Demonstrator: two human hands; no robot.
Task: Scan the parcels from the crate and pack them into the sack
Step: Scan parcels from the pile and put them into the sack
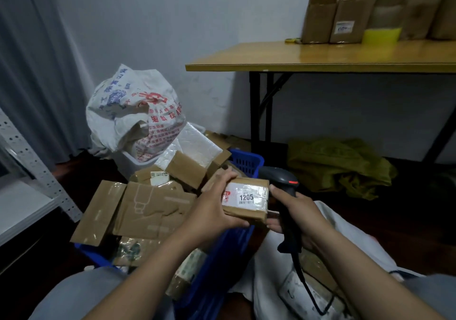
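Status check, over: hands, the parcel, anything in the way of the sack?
Left hand grips parcel labelled 1205, above the crate. Right hand holds scanner, fingertips touching parcel's end. Sack open beneath right arm, mouth unobstructed.

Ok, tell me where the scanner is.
Head view, right of centre: the scanner is gripped by the right hand, just right of the 1205 parcel that the left hand holds, over the sack.
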